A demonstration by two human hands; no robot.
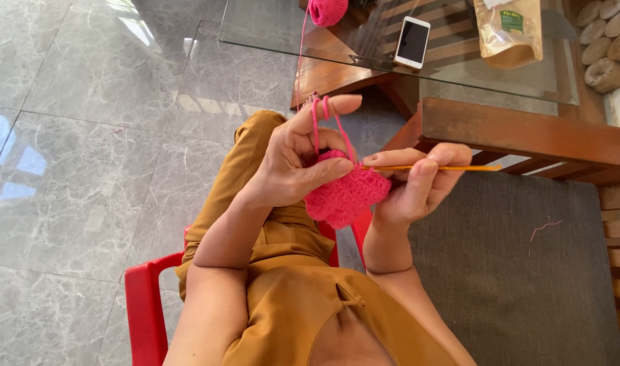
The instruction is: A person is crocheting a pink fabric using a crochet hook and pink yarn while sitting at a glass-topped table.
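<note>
My left hand (298, 156) pinches the top edge of a small pink crocheted piece (344, 198), with the pink yarn strand (315, 122) looped over its raised forefinger. My right hand (418, 184) grips a thin orange crochet hook (452, 167) that lies level, its tip at the top of the pink piece. The strand runs up to a pink yarn ball (327, 11) on the glass table. Both hands are held above my lap, in mustard-coloured clothes.
A glass-topped wooden table (269, 34) stands ahead, bearing a white phone (412, 42) and a tan pouch (509, 30). Round wooden pieces (607, 47) lie at the far right. I sit on a red plastic chair (145, 305); a dark grey cushion (513, 271) is at right, grey marble floor at left.
</note>
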